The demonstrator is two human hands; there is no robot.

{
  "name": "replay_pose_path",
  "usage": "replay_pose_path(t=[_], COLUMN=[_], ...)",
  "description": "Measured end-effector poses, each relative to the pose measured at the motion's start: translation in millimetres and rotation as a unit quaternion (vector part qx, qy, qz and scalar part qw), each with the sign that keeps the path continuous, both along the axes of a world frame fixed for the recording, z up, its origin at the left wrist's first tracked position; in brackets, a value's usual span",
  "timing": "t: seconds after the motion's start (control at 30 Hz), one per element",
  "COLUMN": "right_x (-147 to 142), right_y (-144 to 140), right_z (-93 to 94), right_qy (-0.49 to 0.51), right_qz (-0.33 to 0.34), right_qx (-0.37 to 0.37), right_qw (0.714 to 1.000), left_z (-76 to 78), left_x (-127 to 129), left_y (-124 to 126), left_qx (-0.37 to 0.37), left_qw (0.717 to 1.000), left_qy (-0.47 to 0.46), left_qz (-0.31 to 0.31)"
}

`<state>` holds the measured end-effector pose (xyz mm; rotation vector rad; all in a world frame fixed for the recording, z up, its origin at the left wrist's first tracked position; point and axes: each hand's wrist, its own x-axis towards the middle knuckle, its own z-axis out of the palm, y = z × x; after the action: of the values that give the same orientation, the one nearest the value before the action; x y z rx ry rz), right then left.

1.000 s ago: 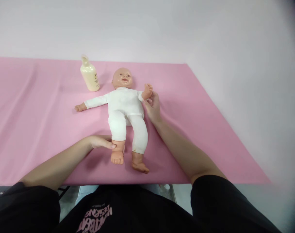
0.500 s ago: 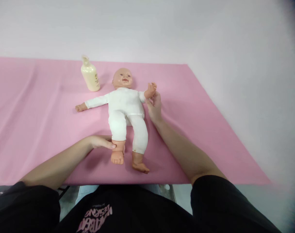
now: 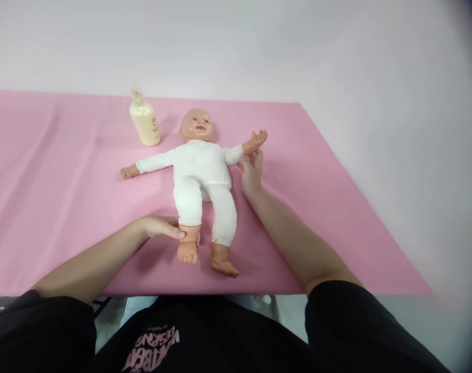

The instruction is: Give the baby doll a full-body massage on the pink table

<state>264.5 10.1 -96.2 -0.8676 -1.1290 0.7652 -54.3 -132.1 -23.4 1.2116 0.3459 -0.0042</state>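
A baby doll (image 3: 203, 160) with a white cloth body lies on its back, head away from me and feet near the table's front edge. My left hand (image 3: 164, 228) is closed around the ankle of the doll's leg on the left, thumb on top and fingers mostly hidden beneath. At the doll's wrist on the right, my right hand (image 3: 252, 168) grips its forearm (image 3: 252, 145) from below. The doll's other arm (image 3: 154, 162) stretches out to the left on the cloth.
A pale yellow pump bottle (image 3: 145, 122) stands on the table beyond the doll's arm on the left. Pink cloth (image 3: 73, 181) covers the table, with folds on the left. A white wall (image 3: 236, 46) rises behind, and the table's right edge slants toward me.
My right hand has shifted slightly right, drawing the doll's arm outward so it lies straighter and farther from the body. My left hand and the doll's legs have stayed in place.
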Motion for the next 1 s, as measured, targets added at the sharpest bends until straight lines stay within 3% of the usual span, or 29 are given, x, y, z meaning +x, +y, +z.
replay_pose_path(t=[0.17, 0.33, 0.53, 0.7, 1.0], right_x=[9, 12, 10, 0, -23], right_y=[12, 18, 14, 2, -29], right_z=[-14.9, -17.4, -14.1, 1.4, 26.9], right_qy=[0.046, 0.11, 0.049, -0.001, -0.174], right_qz=[-0.017, -0.028, -0.025, -0.038, -0.002], right_qx=[-0.069, -0.096, -0.054, -0.002, 0.104], right_qw=[0.996, 0.989, 0.997, 0.999, 0.979], left_z=[1.9, -0.4, 4.3, 10.3, -18.2], left_x=[0, -1, 3, 8, 2], left_y=[0, 1, -2, -7, 0], left_qx=[0.01, 0.004, 0.0, -0.03, -0.062], left_qw=[1.0, 1.0, 0.999, 0.997, 0.982], left_qy=[-0.005, -0.02, -0.028, -0.075, -0.137], left_qz=[-0.006, -0.013, -0.019, 0.006, 0.112])
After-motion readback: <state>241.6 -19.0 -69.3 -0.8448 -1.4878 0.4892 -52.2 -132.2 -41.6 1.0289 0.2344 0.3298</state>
